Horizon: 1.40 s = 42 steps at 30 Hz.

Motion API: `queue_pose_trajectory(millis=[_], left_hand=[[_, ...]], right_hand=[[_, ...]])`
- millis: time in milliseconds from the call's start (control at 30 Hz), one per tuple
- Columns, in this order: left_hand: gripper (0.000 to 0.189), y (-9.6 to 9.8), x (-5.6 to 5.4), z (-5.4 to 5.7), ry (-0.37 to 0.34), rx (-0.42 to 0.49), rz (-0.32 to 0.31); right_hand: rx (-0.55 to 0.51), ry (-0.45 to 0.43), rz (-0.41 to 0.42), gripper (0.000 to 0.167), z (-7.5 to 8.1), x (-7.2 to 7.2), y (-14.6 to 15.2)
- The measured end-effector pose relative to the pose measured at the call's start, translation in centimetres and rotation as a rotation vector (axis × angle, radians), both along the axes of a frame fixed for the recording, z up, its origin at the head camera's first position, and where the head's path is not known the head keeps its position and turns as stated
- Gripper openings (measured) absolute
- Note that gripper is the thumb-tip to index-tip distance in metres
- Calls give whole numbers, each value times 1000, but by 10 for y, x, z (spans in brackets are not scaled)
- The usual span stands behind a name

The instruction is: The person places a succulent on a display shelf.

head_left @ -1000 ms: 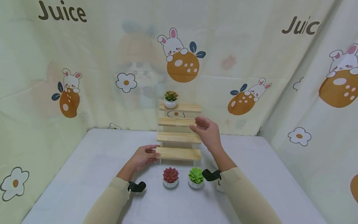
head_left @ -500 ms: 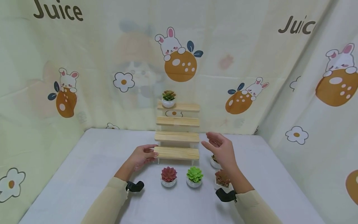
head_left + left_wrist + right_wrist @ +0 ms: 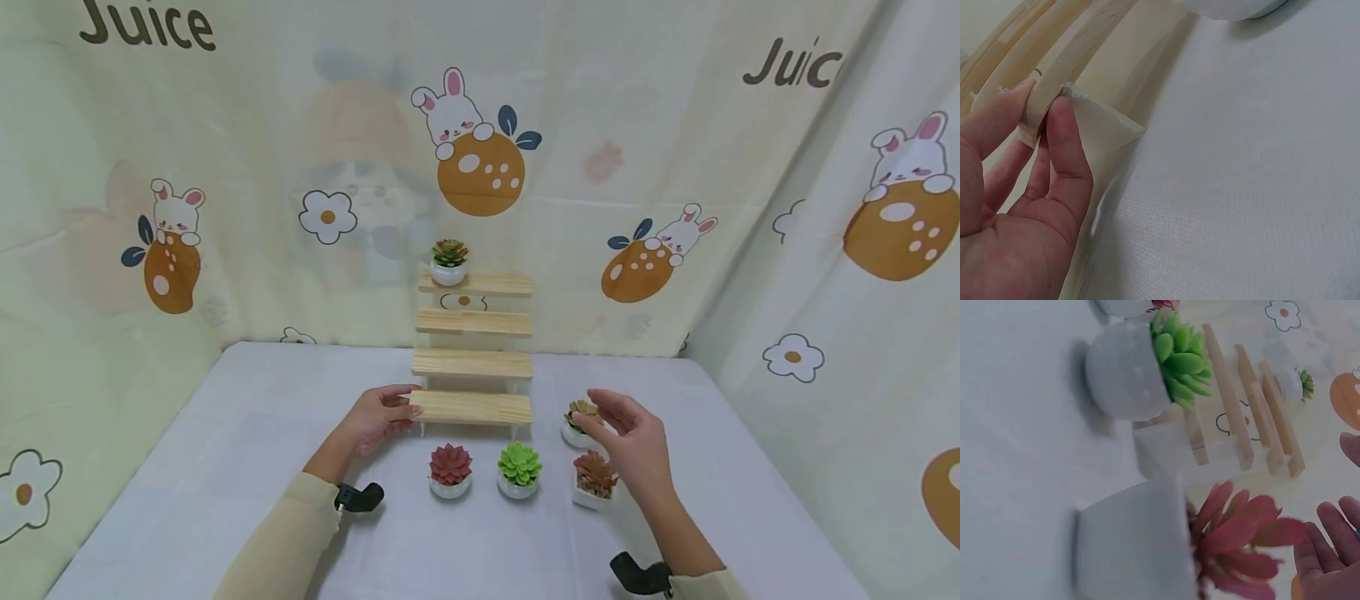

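My left hand (image 3: 377, 421) pinches the left end of the lowest board of a four-tier stepped wooden stand (image 3: 472, 363); in the left wrist view, thumb and fingers close on the board end (image 3: 1054, 78). My right hand (image 3: 636, 446), fingers spread and slightly bent, hovers by two potted succulents on the right. One, green-brown in a round white pot (image 3: 576, 435), is partly behind its fingertips. The other, reddish in a square white pot (image 3: 592, 497), sits nearer. In the right wrist view, its red leaves (image 3: 1241, 540) lie beside my fingers (image 3: 1313, 550), which hold nothing.
A maroon succulent (image 3: 450, 468) and a bright green succulent (image 3: 519, 468), both in round white pots, stand before the stand. Another potted succulent (image 3: 448, 262) sits at the left of the top board. A printed curtain (image 3: 570, 200) hangs behind the white table (image 3: 300, 400).
My right hand has come away from the stand, moving right and down toward the right-hand succulents, which are now uncovered. My left hand keeps its hold on the lowest board.
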<state>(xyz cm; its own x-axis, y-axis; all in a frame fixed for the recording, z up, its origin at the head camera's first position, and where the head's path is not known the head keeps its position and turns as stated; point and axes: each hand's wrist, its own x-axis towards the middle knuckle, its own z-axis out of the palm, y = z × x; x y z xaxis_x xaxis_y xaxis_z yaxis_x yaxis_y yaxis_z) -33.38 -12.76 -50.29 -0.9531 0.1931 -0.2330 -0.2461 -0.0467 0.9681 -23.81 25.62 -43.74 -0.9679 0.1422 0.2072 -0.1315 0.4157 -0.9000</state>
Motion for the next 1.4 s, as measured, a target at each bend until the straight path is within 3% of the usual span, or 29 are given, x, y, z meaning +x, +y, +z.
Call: queue_pose_trajectory(millis=[267, 433, 733, 900, 1033, 1400], left_hand=[[52, -1, 0, -1, 15, 22, -18], [52, -1, 0, -1, 5, 23, -19], [53, -1, -1, -2, 8, 29, -28], [52, 0, 0, 0, 5, 19, -19], [52, 1, 1, 1, 6, 20, -24], [51, 0, 1, 1, 3, 29, -14]], right_hand=[[-55, -20, -41, 57, -18, 21, 11], [-56, -85, -45, 60, -28, 29, 19], [-123, -105, 74, 65, -43, 42, 33], [-147, -209, 160, 76, -53, 40, 38], [-144, -291, 180, 82, -60, 38, 41], [-111, -332, 156, 79, -67, 33, 42]])
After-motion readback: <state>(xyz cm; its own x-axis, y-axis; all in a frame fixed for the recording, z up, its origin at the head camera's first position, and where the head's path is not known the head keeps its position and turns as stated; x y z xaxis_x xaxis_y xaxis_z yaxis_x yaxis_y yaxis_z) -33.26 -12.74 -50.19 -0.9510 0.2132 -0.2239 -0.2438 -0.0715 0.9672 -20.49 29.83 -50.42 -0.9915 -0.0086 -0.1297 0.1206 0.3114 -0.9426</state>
